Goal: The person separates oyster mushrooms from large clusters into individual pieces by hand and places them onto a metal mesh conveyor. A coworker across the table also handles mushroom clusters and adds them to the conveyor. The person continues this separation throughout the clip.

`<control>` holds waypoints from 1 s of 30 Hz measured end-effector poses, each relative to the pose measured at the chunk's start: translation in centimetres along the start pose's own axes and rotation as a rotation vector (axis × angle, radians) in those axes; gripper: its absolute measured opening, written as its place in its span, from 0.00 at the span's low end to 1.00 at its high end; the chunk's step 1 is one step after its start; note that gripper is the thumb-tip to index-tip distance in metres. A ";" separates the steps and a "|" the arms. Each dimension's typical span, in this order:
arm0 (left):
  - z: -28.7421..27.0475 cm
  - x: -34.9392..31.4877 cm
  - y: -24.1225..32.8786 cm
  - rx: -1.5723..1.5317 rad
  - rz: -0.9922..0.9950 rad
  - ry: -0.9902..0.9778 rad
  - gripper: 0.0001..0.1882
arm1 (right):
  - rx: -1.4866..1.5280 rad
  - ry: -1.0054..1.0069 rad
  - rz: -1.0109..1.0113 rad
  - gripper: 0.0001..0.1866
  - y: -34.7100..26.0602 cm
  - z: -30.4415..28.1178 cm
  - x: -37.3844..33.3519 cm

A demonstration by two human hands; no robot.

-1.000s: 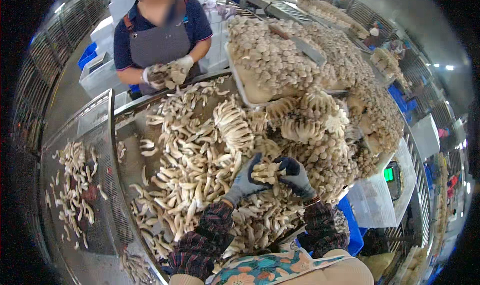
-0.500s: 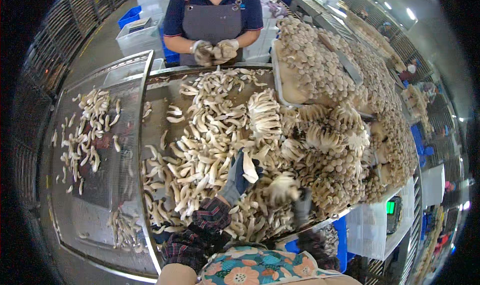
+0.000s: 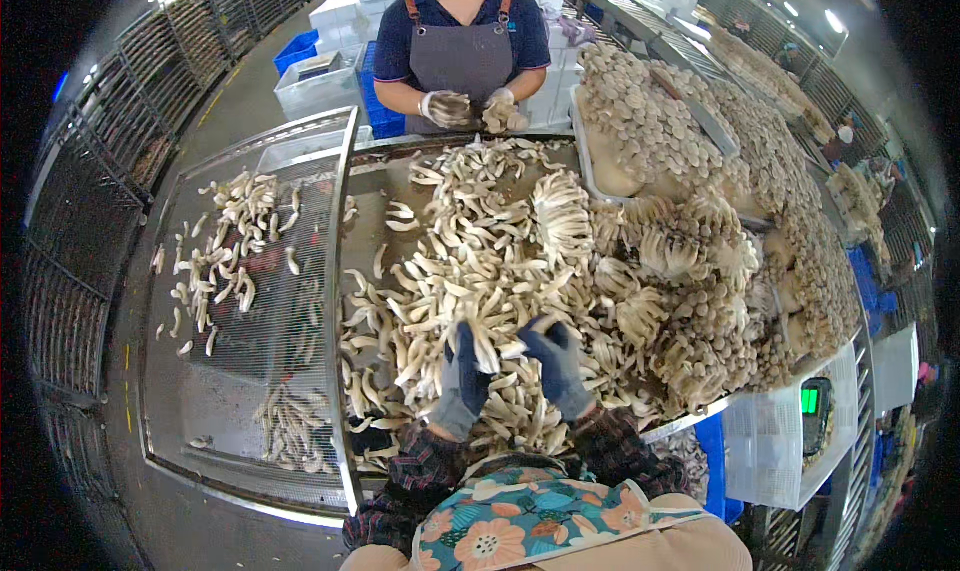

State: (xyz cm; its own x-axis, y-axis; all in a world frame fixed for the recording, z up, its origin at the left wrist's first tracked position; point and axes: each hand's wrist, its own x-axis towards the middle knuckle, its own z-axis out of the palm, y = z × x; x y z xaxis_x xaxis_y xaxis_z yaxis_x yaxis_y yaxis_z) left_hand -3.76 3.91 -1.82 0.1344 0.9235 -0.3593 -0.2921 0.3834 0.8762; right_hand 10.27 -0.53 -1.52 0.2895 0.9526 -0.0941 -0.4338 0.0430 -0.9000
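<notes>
My gloved left hand (image 3: 461, 383) is closed around a pale mushroom (image 3: 484, 349), whose white stem shows beside the fingers. Just to its right, my gloved right hand (image 3: 560, 369) has its fingers bent inward toward the left hand. A white piece shows at the right fingertips, too small to make out. Both hands are over a spread of loose mushrooms (image 3: 455, 281) on the table. Beyond my right hand lie uncut mushroom clusters (image 3: 563, 221), some on their sides with the stems showing.
A mesh-topped frame (image 3: 352, 221) with scattered mushrooms adjoins on the left. Heaped clusters (image 3: 650, 121) fill the right side. Across the table stands a person (image 3: 462, 61) with gloved hands. White crates (image 3: 765, 441) and a scale with a green display (image 3: 815, 401) are at lower right.
My right hand has come up and left, close to my left hand. The cluster that was blurred beside it no longer shows there. The person opposite has moved their hands apart.
</notes>
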 end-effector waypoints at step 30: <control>-2.3 0.4 -1.6 -0.799 -0.235 -0.360 0.22 | -0.776 0.790 -0.433 0.24 -11.5 -8.8 -16.0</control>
State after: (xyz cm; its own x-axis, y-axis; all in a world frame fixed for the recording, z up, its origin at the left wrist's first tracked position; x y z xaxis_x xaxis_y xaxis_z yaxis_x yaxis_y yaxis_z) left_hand -5.47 3.66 -4.09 0.5223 0.8119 -0.2610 -0.7716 0.5802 0.2608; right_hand 18.10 -18.86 6.59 0.8487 0.4423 0.2899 0.3836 -0.1375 -0.9132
